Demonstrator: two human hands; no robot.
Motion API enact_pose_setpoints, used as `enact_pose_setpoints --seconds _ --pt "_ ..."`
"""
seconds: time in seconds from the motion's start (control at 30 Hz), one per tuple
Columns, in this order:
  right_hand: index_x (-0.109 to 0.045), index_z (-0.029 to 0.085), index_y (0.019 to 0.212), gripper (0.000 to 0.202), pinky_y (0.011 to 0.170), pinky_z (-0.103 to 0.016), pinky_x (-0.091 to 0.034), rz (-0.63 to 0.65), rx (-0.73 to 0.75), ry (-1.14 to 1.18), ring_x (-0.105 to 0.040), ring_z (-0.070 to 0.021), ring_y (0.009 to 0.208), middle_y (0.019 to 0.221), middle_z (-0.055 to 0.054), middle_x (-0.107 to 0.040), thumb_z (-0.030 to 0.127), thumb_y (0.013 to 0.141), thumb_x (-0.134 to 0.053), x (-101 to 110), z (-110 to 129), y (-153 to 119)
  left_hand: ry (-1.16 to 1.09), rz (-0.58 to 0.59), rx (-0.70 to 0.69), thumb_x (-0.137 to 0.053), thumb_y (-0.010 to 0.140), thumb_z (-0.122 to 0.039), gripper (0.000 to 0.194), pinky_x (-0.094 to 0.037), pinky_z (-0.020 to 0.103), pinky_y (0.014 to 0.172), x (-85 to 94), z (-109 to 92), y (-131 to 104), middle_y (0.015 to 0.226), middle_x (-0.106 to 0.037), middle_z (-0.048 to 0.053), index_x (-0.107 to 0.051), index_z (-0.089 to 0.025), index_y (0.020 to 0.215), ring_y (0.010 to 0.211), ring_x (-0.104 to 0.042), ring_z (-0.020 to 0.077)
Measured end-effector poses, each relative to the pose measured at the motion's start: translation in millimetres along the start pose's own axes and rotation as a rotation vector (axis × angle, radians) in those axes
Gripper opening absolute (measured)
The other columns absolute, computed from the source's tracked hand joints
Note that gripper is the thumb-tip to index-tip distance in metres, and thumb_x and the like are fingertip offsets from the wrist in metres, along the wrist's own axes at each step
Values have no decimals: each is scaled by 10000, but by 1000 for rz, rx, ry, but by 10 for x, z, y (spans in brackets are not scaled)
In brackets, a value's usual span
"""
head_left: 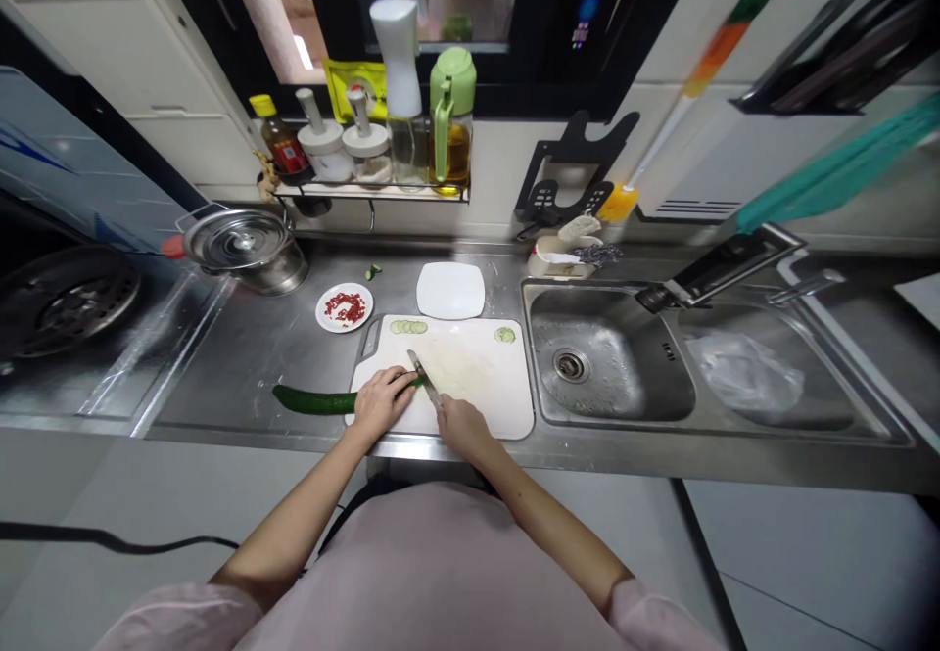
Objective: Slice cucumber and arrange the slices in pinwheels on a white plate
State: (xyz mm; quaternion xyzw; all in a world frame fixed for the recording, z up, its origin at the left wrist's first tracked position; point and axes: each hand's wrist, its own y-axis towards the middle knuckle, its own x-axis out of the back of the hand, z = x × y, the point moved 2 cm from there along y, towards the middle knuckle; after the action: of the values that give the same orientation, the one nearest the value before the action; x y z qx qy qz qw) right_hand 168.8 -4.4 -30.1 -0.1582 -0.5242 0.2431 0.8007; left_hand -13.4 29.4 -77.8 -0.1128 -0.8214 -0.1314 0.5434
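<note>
Grip on both sides is occupied: the left hand (380,402) is closed over the cucumber (312,400), fingers laid near its right end, and the right hand (461,426) grasps the handle of a knife (427,386). The cucumber lies lengthwise just below the middle of the frame, its right part on the white cutting board (499,392), its left part reaching past the board's left edge over the steel table (235,357).

It should handle as firm and fairly light, stiff along its length yet crisp enough to snap if bent, and its rounded skin could roll or slip when wet. A hold from above, close to the cut end with fingertips tucked back, would steady it best; the long overhang offers little support.

Both forearms rise from the lower corners and converge. The left wrist sits above the cucumber with the palm down; the right hand is low and near, the blade slanting up and left past the left fingertips.

Farther out, cucumber slices (408,327) overlap at the board's upper left, with a small pile (504,335) at its upper right. Beyond stands a square white plate (450,290).
</note>
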Motion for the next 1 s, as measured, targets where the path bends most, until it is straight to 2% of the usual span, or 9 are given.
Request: enact_pose_setpoints --seconds 0.27,0.67,1.0 --pt "-567 124 1136 306 763 -300 -435 12 -5 -41 -654 -243 966 1048 -156 -685 233 981 -326 60 62 46 4 16 4 -475 925 -410 322 -489 312 864 18 -1 4 1176 -645 23 -662 -348 1180 1026 -589 193" --pt "-579 125 1136 313 760 -321 -456 18 -19 -60 -663 -256 957 1039 -154 -693 225 973 -330 5 79 79 38 -39 -46 -467 934 -407 314 -498 322 843 7 5 -10 1159 -653 22 -666 -328 1165 983 -599 188" --pt "-580 122 1147 309 773 -308 -461 7 -44 -62 -662 -244 978 1034 -166 -694 202 961 -347 -64 134 193 32 -22 -28 -457 936 -413 321 -487 324 847 11 1 -13 1179 -646 19 -663 -329 1167 1003 -593 196"
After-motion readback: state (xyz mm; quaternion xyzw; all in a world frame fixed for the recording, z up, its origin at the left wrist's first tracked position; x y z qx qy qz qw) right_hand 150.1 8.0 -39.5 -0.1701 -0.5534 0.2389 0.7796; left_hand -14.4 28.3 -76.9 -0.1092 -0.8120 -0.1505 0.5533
